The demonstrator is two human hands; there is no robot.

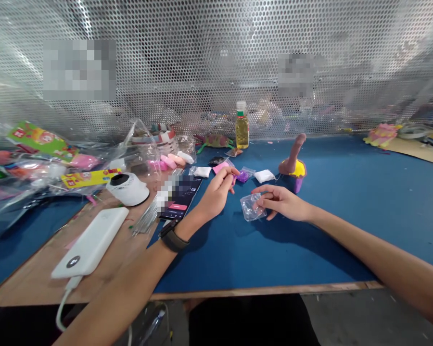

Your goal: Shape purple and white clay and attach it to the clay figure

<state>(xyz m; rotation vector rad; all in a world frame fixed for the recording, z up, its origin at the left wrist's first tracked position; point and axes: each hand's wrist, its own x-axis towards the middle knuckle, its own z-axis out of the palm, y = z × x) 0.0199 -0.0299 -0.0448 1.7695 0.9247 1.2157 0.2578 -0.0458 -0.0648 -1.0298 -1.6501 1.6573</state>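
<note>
My left hand [219,191] is closed, its fingertips pinching a small lump of purple clay [234,179] above the blue mat [223,259]. Between the thumb and fingers of my right hand [285,202] hangs a small clear plastic bag [251,207]. Just beyond my hands lie a bag of purple clay [244,175], a white packet [264,176] and a pink packet [221,166]. Past my right hand stands a clay figure [296,167] in brown, yellow and purple.
A phone [182,198] lies left of my left wrist, beside clear strips. Further left are a white power bank [94,242] with a cable and a white camera-like device [127,188]. At the back stand a bottle of yellow liquid [242,127] and a perforated metal screen [202,57].
</note>
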